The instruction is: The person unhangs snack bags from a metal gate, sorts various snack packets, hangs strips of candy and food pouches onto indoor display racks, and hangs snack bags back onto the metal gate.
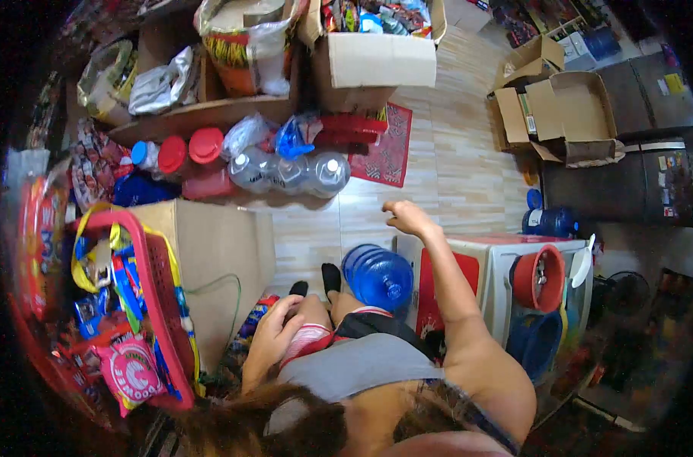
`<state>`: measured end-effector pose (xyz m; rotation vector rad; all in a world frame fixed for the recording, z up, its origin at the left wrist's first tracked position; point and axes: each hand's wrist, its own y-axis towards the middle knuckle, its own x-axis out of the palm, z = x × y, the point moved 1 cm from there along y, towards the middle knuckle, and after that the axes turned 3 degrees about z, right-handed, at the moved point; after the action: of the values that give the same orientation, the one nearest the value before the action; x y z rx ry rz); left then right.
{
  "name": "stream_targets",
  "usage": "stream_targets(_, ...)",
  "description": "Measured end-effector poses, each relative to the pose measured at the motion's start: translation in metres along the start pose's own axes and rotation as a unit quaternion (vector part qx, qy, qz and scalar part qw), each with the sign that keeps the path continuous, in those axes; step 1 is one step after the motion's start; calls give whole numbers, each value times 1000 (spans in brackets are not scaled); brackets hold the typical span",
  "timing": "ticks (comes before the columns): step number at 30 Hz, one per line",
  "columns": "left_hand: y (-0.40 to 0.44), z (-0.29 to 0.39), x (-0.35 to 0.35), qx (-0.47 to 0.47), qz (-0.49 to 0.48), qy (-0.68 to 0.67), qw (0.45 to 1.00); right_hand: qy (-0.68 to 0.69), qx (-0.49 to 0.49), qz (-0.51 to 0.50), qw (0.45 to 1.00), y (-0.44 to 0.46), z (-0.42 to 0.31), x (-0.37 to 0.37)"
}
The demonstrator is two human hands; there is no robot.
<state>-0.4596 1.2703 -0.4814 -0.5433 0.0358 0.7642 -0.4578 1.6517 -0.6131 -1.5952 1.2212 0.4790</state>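
Observation:
My right hand is stretched forward over the floor, beside the white cabinet. Its fingers are partly bent, and I see nothing in them. Below that arm a large blue water jug stands on the floor near my feet, its neck towards me. My left hand rests by my left thigh with fingers loosely bent and apart, holding nothing visible. Ahead, clear plastic bottles with white caps stand in a row. Red-lidded jars are to their left.
A pink basket of colourful packets is at my left, near a cardboard box. The white cabinet, with a red tub on its side, is at my right. Opened cartons and a red mat lie further off.

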Motion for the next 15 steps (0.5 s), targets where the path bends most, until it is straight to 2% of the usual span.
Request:
stream_targets(4, 54, 18, -3, -7, 24, 123, 992, 28, 17, 35, 999, 12, 35, -46)
stream_targets(7, 100, 36, -15, 60, 34, 233, 970, 63, 14, 61, 996, 26, 37, -91)
stream_targets(10, 155, 57, -25, 93, 43, 268, 958, 100, 30, 121, 987, 33, 29, -140)
stream_targets(14, 227, 129, -32, 255, 73, 297, 917, 163, 31, 172, 971, 31, 67, -176)
stream_targets(15, 246, 143, -30, 261, 70, 309, 912, 149, 65, 168, 972, 26, 76, -189)
